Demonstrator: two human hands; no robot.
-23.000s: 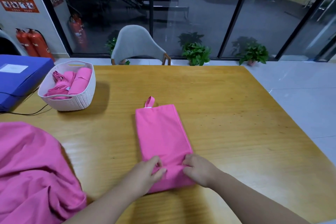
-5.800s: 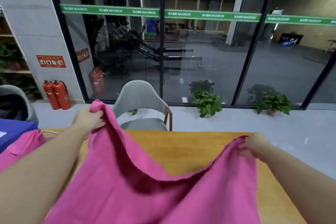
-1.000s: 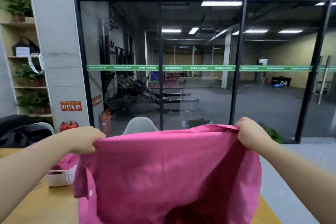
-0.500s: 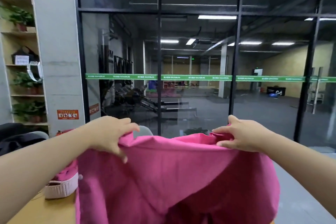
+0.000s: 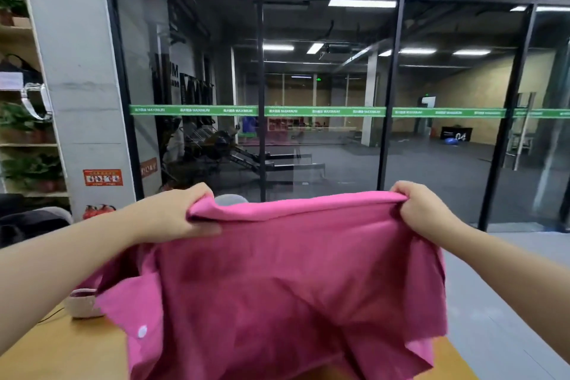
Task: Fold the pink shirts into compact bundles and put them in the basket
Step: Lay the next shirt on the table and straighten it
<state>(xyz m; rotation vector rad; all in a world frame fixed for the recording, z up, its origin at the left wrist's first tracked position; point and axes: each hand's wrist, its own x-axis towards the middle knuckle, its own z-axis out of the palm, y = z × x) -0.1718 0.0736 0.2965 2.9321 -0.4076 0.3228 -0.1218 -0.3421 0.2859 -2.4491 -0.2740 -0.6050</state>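
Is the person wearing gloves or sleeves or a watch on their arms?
No. The left hand and right hand are bare, with no gloves or rings showing. Both forearms are bare as far as the picture reaches: no sleeves, watch or bracelet.

Black-framed glass wall (image 5: 324, 86) with green strip (image 5: 308, 111), dim gym hall behind, ceiling lights (image 5: 361, 3) on; concrete pillar (image 5: 77, 86) left, plant shelves (image 5: 24, 145), wooden table (image 5: 61, 352)

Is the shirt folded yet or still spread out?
Spread out, not folded. The left hand and right hand grip the shirt by its top edge, and it hangs open above the table.
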